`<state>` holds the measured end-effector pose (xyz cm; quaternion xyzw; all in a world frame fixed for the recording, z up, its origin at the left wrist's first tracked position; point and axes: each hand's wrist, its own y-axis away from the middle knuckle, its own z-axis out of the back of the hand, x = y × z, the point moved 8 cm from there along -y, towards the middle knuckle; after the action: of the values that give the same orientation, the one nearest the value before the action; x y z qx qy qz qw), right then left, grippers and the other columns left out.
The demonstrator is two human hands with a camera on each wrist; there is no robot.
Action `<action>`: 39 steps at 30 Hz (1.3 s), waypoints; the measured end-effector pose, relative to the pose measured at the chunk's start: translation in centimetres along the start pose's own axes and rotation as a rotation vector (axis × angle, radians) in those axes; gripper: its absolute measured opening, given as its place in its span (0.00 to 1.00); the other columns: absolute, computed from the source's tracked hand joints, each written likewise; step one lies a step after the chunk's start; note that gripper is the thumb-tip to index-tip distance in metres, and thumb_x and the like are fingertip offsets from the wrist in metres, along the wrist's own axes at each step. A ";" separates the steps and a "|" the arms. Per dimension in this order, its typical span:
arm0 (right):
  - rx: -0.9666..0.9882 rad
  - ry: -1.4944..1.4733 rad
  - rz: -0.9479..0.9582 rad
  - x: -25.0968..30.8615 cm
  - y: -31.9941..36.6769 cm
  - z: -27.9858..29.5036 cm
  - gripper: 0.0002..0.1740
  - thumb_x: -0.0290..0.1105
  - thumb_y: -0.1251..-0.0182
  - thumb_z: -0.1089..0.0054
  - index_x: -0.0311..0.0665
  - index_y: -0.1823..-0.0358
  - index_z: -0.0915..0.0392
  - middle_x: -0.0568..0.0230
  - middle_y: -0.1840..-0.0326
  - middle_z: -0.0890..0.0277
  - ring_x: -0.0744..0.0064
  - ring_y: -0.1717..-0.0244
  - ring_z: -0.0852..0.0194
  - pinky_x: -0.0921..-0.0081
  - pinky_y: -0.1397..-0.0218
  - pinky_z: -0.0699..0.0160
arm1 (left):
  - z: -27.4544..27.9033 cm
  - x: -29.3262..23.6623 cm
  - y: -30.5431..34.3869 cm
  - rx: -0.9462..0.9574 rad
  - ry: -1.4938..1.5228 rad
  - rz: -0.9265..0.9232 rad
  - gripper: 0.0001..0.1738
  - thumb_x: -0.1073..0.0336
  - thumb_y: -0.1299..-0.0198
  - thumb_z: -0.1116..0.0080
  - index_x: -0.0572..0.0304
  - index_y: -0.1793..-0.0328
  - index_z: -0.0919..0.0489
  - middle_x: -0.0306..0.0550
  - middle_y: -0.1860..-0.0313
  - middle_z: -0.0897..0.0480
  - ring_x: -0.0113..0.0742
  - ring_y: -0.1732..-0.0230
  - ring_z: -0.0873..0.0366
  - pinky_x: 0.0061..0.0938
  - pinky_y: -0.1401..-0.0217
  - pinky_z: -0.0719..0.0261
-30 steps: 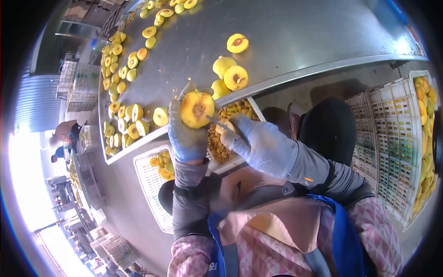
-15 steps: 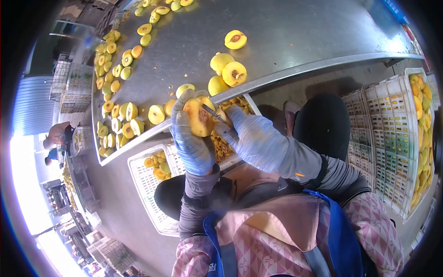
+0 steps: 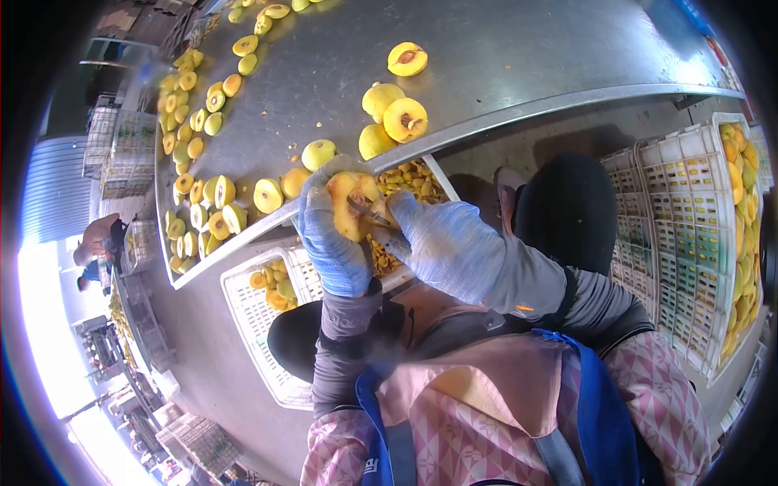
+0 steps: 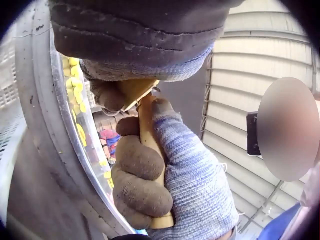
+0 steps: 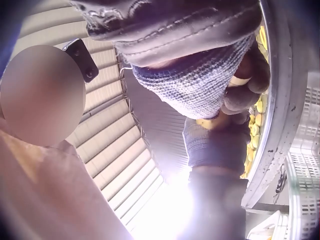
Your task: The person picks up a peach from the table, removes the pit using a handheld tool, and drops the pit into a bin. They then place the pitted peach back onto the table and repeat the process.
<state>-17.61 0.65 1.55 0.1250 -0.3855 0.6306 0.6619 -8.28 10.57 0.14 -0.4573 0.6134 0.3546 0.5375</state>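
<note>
In the head view my gloved left hand (image 3: 334, 251) holds a yellow peach half (image 3: 344, 212) with its cut face turned toward my right hand. The gloved right hand (image 3: 454, 247) grips a pitting knife, and its thin metal blade (image 3: 371, 214) reaches into the brownish pit hollow. From the left wrist view, the fingers wrap round the knife's pale wooden handle (image 4: 148, 125), thumb laid along it near the metal end. Part of the peach half (image 4: 137, 91) shows above, under the left glove. The blade's tip is hidden inside the fruit.
A metal table (image 3: 519, 73) carries several peach halves, a few (image 3: 405, 120) near its edge. Below the hands sits a container of peach scraps (image 3: 413, 180). A white crate (image 3: 259, 332) with fruit pieces stands at left, and crates (image 3: 673, 235) of peaches stand at right.
The left hand has tilted the peach half toward the right hand. The knife's blade has gone from the fruit's edge into the middle of its cut face.
</note>
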 end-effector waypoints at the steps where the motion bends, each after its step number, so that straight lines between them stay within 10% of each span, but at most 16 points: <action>1: 0.027 0.007 0.011 0.2 -0.1 0.0 0.19 0.45 0.29 0.43 0.36 0.51 0.28 0.56 0.80 0.23 0.57 0.82 0.20 0.65 0.81 0.22 | 0.1 -0.1 -0.1 0.000 -0.001 0.001 0.25 0.54 0.27 0.62 0.69 0.40 0.25 0.51 0.48 0.20 0.38 0.46 0.24 0.31 0.37 0.28; 25: 0.328 -0.369 -0.150 -2.3 1.0 -3.5 0.24 0.50 0.26 0.49 0.30 0.54 0.27 0.43 0.72 0.20 0.43 0.67 0.18 0.56 0.64 0.19 | 1.6 1.5 -0.8 0.209 -0.297 0.161 0.23 0.53 0.29 0.55 0.68 0.51 0.20 0.48 0.55 0.16 0.30 0.57 0.20 0.26 0.54 0.21; 28: 0.299 -0.432 -0.151 -2.7 0.5 -3.2 0.25 0.50 0.26 0.50 0.30 0.54 0.27 0.42 0.72 0.20 0.43 0.67 0.18 0.56 0.63 0.19 | -0.4 2.2 -0.3 0.324 0.062 0.377 0.27 0.47 0.28 0.53 0.67 0.47 0.20 0.48 0.50 0.17 0.31 0.54 0.20 0.26 0.51 0.21; 30: 0.268 -0.455 -0.136 -2.6 0.2 -2.5 0.25 0.50 0.26 0.50 0.30 0.54 0.27 0.42 0.72 0.20 0.43 0.67 0.18 0.56 0.63 0.19 | -0.1 1.3 0.0 0.071 0.117 0.280 0.30 0.43 0.29 0.53 0.67 0.45 0.21 0.48 0.51 0.17 0.31 0.54 0.19 0.25 0.52 0.20; 39: 0.453 -0.471 -0.084 -2.7 0.8 -3.8 0.22 0.46 0.27 0.46 0.30 0.55 0.25 0.43 0.69 0.20 0.44 0.67 0.17 0.58 0.62 0.18 | 1.2 1.2 -0.2 0.112 -0.556 0.217 0.20 0.52 0.31 0.44 0.63 0.51 0.17 0.39 0.64 0.16 0.22 0.69 0.23 0.18 0.68 0.26</action>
<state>-16.80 1.27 -3.02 0.4271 -0.3726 0.6262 0.5354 -7.68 11.38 -1.25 -0.2441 0.5066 0.4870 0.6683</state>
